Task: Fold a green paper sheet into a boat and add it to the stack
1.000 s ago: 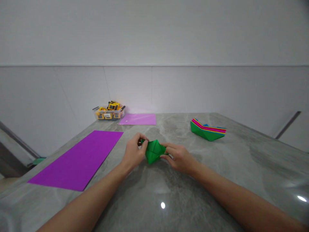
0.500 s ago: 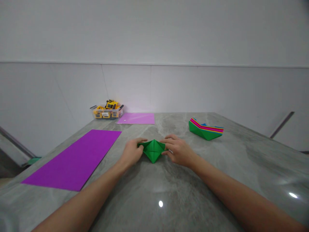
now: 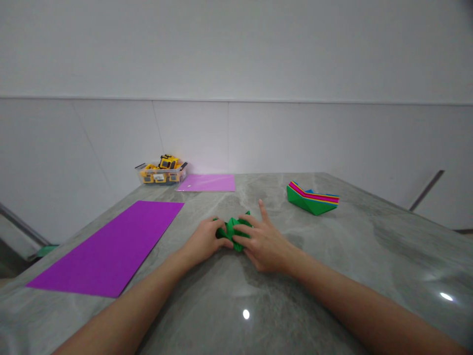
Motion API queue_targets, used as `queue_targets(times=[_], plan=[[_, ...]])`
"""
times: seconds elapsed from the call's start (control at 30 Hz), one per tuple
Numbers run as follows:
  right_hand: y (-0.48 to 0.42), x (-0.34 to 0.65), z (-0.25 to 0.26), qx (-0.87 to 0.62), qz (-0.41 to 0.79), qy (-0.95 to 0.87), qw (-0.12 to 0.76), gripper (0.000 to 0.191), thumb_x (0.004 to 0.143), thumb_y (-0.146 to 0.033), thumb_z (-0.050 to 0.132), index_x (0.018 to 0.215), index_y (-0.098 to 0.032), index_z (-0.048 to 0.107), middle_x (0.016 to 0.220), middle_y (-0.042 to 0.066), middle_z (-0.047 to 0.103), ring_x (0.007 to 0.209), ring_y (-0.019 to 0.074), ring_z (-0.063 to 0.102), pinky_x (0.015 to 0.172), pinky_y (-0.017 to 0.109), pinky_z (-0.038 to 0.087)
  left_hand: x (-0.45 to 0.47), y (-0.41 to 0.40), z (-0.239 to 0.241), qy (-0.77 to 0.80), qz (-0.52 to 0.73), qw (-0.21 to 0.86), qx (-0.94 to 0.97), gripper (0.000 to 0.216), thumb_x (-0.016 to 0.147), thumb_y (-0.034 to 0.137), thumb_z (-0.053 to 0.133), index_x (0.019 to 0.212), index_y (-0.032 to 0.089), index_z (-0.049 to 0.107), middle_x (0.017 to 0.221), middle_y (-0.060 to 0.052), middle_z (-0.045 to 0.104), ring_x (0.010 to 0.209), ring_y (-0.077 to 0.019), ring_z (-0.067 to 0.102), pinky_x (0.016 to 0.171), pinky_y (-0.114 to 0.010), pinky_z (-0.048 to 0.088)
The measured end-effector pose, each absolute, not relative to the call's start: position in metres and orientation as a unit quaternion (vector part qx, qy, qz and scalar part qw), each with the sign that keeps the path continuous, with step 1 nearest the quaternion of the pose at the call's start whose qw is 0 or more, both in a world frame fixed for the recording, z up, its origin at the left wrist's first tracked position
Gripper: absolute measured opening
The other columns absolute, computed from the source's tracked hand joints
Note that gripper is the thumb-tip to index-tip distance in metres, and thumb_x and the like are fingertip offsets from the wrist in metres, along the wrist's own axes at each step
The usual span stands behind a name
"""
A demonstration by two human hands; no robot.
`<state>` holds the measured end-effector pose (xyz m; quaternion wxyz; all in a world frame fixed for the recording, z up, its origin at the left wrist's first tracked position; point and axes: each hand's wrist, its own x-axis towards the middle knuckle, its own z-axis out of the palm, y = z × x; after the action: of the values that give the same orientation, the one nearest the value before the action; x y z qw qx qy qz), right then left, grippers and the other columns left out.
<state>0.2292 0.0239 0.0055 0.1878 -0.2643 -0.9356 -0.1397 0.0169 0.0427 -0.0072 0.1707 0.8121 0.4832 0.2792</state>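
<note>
A small green folded paper [image 3: 231, 228] stands on the grey table between my two hands, partly covered by fingers. My left hand [image 3: 207, 240] pinches its left end, thumb in front and fingers behind. Reaching over from the other side, my right hand [image 3: 265, 245] has several fingers pressed on the paper's right part, while one finger points up and away from it. Farther back to the right sits a folded paper boat [image 3: 314, 201], green below with pink, yellow and blue bands along its rim.
A large purple sheet [image 3: 111, 249] lies flat on the left of the table [image 3: 325, 296]. At the back, a lighter purple sheet [image 3: 209, 183] is beside a clear plastic box [image 3: 159, 177] of yellow toy vehicles [image 3: 169, 161]. A pale wall [image 3: 236, 133] rises behind the table.
My right hand has come left and over the front of the green paper, lifting one finger. The paper has turned and its diamond-shaped face is now largely covered. The view has shifted slightly.
</note>
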Motion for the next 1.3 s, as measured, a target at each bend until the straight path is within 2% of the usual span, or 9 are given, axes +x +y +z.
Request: queue_targets(times=[0.2, 0.43, 0.53, 0.6, 0.67, 0.73, 0.83, 1.1, 1.3], plan=[[0.035, 0.234, 0.002, -0.274, -0.147, -0.93, 0.198, 0.023, 0.078, -0.012, 0.064, 0.097, -0.025, 0.069, 0.098, 0.004, 0.071, 0.103, 0.0297, 0.056, 0.109, 0.073, -0.011, 0.022, 0.038, -0.001, 0.496, 0.338, 0.193, 0.776, 0.024, 0.066, 0.028, 0.08, 0.067, 0.019, 0.057, 0.066, 0.004, 0.055, 0.066, -0.0163, 0.052, 0.062, -0.026, 0.035], [0.038, 0.238, -0.003, -0.315, -0.086, -0.914, 0.241, 0.005, 0.083, -0.024, 0.067, 0.087, -0.022, 0.066, 0.094, 0.003, 0.068, 0.095, 0.0236, 0.056, 0.11, 0.061, 0.014, 0.022, 0.042, -0.006, 0.511, 0.371, 0.275, 0.725, 0.024, 0.073, 0.039, 0.071, 0.069, 0.019, 0.058, 0.061, 0.003, 0.056, 0.062, -0.0177, 0.054, 0.059, -0.028, 0.039], [0.038, 0.235, -0.003, -0.311, -0.088, -0.915, 0.242, 0.006, 0.084, -0.027, 0.067, 0.085, -0.021, 0.066, 0.087, 0.003, 0.067, 0.092, 0.0228, 0.056, 0.106, 0.056, 0.02, 0.021, 0.037, 0.0, 0.467, 0.388, 0.2, 0.769, 0.015, 0.077, 0.034, 0.069, 0.077, 0.019, 0.066, 0.092, -0.006, 0.067, 0.091, -0.0242, 0.061, 0.081, -0.037, 0.047], [0.038, 0.233, -0.003, -0.309, -0.089, -0.915, 0.243, 0.006, 0.084, -0.026, 0.067, 0.083, -0.02, 0.066, 0.083, 0.003, 0.066, 0.089, 0.0221, 0.055, 0.103, 0.053, 0.023, 0.02, 0.032, 0.006, 0.406, 0.354, 0.111, 0.835, 0.013, 0.079, 0.031, 0.07, 0.088, 0.021, 0.071, 0.116, -0.01, 0.064, 0.116, -0.0288, 0.053, 0.102, -0.044, 0.038], [0.037, 0.231, -0.003, -0.307, -0.085, -0.916, 0.242, 0.006, 0.083, -0.025, 0.067, 0.081, -0.02, 0.066, 0.081, 0.003, 0.065, 0.087, 0.0214, 0.055, 0.099, 0.05, 0.026, 0.019, 0.027, 0.012, 0.352, 0.282, 0.051, 0.891, 0.017, 0.081, 0.032, 0.071, 0.096, 0.024, 0.072, 0.11, -0.008, 0.068, 0.12, -0.0296, 0.05, 0.112, -0.05, 0.024], [0.037, 0.23, -0.004, -0.296, -0.076, -0.923, 0.235, 0.005, 0.081, -0.025, 0.068, 0.08, -0.02, 0.066, 0.08, 0.002, 0.065, 0.086, 0.0211, 0.055, 0.095, 0.048, 0.028, 0.018, 0.024, 0.014, 0.34, 0.216, 0.028, 0.915, 0.015, 0.083, 0.033, 0.069, 0.096, 0.026, 0.071, 0.094, -0.005, 0.07, 0.108, -0.0276, 0.058, 0.113, -0.053, 0.018], [0.037, 0.23, -0.005, -0.282, -0.058, -0.934, 0.211, 0.006, 0.081, -0.026, 0.069, 0.08, -0.021, 0.068, 0.079, 0.002, 0.065, 0.085, 0.0206, 0.055, 0.091, 0.045, 0.029, 0.018, 0.022, 0.013, 0.352, 0.162, 0.051, 0.921, 0.011, 0.086, 0.028, 0.065, 0.093, 0.026, 0.073, 0.087, -0.004, 0.071, 0.091, -0.0241, 0.063, 0.109, -0.053, 0.023], [0.038, 0.232, -0.001, -0.29, 0.013, -0.939, 0.186, 0.012, 0.081, -0.023, 0.071, 0.072, -0.019, 0.064, 0.072, -0.001, 0.064, 0.079, 0.0175, 0.055, 0.081, 0.039, 0.03, 0.023, 0.02, 0.016, 0.394, 0.157, 0.101, 0.9, 0.011, 0.083, 0.026, 0.066, 0.088, 0.028, 0.076, 0.082, -0.003, 0.073, 0.084, -0.0242, 0.066, 0.099, -0.045, 0.033], [0.037, 0.231, 0.001, -0.288, 0.04, -0.924, 0.247, 0.008, 0.091, -0.022, 0.056, 0.089, -0.018, 0.064, 0.082, 0.001, 0.067, 0.083, 0.0187, 0.056, 0.082, 0.038, 0.03, 0.02, 0.026, 0.014, 0.429, 0.241, 0.206, 0.846, 0.022, 0.076, 0.029, 0.068, 0.097, 0.027, 0.077, 0.079, -0.001, 0.075, 0.071, -0.0206, 0.064, 0.066, -0.028, 0.04]])
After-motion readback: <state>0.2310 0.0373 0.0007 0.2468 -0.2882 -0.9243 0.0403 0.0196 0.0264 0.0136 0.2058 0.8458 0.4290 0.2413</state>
